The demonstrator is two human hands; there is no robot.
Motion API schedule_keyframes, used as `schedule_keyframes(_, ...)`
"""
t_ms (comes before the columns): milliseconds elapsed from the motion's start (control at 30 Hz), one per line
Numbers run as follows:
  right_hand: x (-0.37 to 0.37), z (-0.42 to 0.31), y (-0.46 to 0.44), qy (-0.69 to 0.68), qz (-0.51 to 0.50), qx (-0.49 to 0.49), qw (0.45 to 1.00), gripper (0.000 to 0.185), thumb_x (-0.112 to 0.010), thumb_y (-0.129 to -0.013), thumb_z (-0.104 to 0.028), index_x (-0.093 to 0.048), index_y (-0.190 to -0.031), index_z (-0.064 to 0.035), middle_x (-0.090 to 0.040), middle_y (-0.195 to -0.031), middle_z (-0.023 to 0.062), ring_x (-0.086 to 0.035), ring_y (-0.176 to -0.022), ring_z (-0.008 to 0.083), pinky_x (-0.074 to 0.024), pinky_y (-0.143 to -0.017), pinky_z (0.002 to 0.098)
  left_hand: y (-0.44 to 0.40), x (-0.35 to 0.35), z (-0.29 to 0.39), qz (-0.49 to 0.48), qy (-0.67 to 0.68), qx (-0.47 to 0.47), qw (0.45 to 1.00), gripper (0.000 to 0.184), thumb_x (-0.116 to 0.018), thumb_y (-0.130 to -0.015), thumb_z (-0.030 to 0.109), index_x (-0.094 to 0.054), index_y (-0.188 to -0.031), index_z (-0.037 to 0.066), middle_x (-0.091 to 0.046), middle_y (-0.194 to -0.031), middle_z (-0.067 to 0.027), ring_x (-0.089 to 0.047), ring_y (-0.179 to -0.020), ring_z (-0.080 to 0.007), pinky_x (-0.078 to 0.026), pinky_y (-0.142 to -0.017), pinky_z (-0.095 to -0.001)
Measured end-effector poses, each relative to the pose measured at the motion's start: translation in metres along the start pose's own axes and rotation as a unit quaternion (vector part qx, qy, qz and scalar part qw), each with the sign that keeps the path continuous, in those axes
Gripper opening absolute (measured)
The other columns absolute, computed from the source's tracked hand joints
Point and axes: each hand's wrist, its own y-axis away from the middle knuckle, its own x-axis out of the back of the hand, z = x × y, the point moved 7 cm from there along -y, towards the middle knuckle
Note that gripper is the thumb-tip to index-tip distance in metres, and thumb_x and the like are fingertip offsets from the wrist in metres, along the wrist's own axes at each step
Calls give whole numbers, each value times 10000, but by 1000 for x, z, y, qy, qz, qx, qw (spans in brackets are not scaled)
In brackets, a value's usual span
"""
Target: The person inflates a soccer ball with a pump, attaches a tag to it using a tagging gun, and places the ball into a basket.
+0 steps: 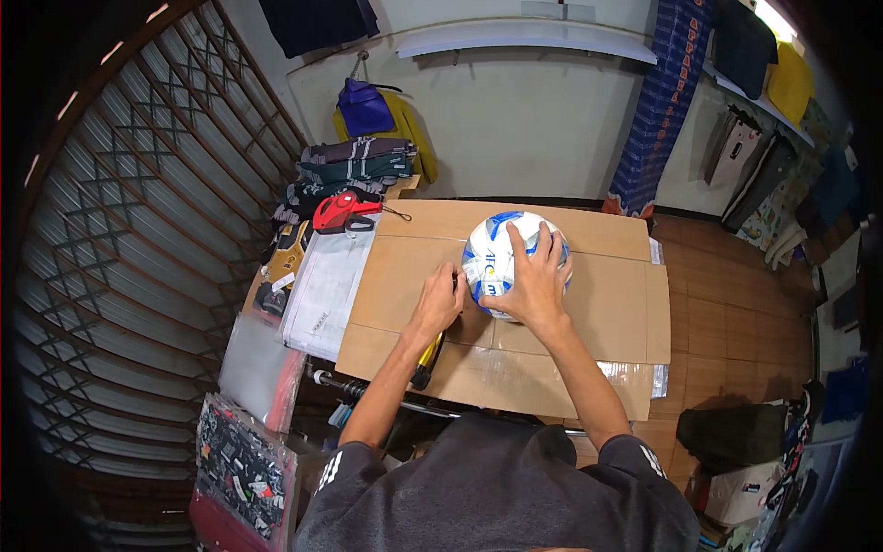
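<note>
A white and blue soccer ball [497, 253] rests on the flattened cardboard [589, 313] that covers the table. My right hand [535, 281] is spread over the ball's right and near side, fingers and thumb pressing on it. Just left of the ball, my left hand [440, 299] is closed in a fist around something dark, which is mostly hidden. A slim yellow-and-black tool [428, 357] shows beneath my left forearm, its black end pointing toward me. Whether it runs up into my fist cannot be seen clearly.
At the table's left corner lies a red and black tape dispenser [342, 212], beside folded clothes [354, 166]. White plastic packaging [329, 285] lies along the left edge. A metal folding gate [156, 230] stands to the left, and hanging clothes [736, 152] to the right.
</note>
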Motion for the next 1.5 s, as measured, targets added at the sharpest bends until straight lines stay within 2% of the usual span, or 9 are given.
schedule_keyframes(100, 1, 0, -2, -3, -15, -5, 1000, 1349, -1022, -463, -465, -407, -1640, -225, -324, -1627, 324, -288, -1507, 576, -315, -1100, 807, -6, -1, -7, -7, 0, -64, 998, 164, -626, -1046, 96, -591, -1025, -63, -677, -916, -306, -668, -831, -493, -516, -749, -531)
schedule_keyframes(267, 1, 2, -2, -3, -14, -9, 1000, 1343, -1026, -465, -466, -417, -1637, -226, -319, -1632, 327, -284, -1511, 574, -318, -1087, 821, -12, 1, -11, -62, 3, -79, 995, 162, -623, -1045, 103, -582, -1019, -51, -673, -897, -297, -668, -818, -487, -518, -742, -525)
schedule_keyframes(400, -1, -1, 0, 1, -16, -16, 1000, 1331, -1027, -464, -464, -430, -1630, -228, -316, -1636, 327, -279, -1517, 571, -318, -1089, 822, -12, 3, -9, -87, 17, -69, 994, 159, -609, -1047, 91, -547, -1015, -51, -658, -897, -300, -648, -841, -515, -526, -773, -540)
schedule_keyframes(600, -1, -7, 2, 4, -2, -6, 1000, 1337, -1043, -459, -453, -431, -1623, -210, -327, -1616, 324, -268, -1516, 580, -315, -1065, 832, -10, 4, -15, -91, 48, -66, 992, 162, -615, -1047, 94, -545, -1005, -45, -654, -883, -289, -653, -819, -496, -528, -752, -515)
schedule_keyframes(900, -7, -17, 0, 20, -2, -35, 999, 1335, -1026, -444, -420, -432, -1628, -260, -311, -1642, 309, -247, -1540, 556, -305, -1089, 835, -14, 7, -27, -104, 84, -76, 988, 139, -617, -1045, 101, -566, -1025, -27, -671, -906, -269, -670, -818, -451, -535, -758, -487)
schedule_keyframes(1000, -9, -19, -1, 23, -6, -47, 999, 1336, -1030, -443, -411, -432, -1628, -264, -303, -1647, 308, -244, -1542, 554, -300, -1096, 833, -18, 8, -29, -119, 95, -75, 985, 177, -618, -1044, 96, -527, -972, -38, -642, -867, -255, -648, -790, -447, -525, -737, -498)
schedule_keyframes(1200, -8, -28, -1, 36, 9, -51, 998, 1341, -1049, -451, -425, -432, -1627, -234, -319, -1635, 306, -267, -1528, 563, -312, -1075, 833, -25, 10, -38, -136, 115, -79, 981, 132, -620, -1039, 91, -565, -1013, -27, -672, -889, -236, -668, -791, -386, -539, -760, -464)
schedule_keyframes(1400, -11, -36, -2, 46, 7, -66, 997, 1335, -1040, -460, -402, -420, -1632, -244, -322, -1631, 300, -255, -1536, 557, -310, -1080, 835, -28, 11, -46, -161, 127, -80, 975, 119, -614, -1037, 74, -565, -1003, -30, -671, -889, -234, -669, -795, -393, -539, -756, -459)
schedule_keyframes(1500, -15, -36, -3, 49, 2, -84, 995, 1365, -1046, -427, -375, -421, -1637, -280, -303, -1654, 279, -238, -1557, 537, -302, -1123, 807, -28, 13, -49, -155, 132, -102, 974, 120, -614, -1035, 72, -563, -1001, -31, -672, -890, -234, -671, -803, -404, -540, -759, -461)
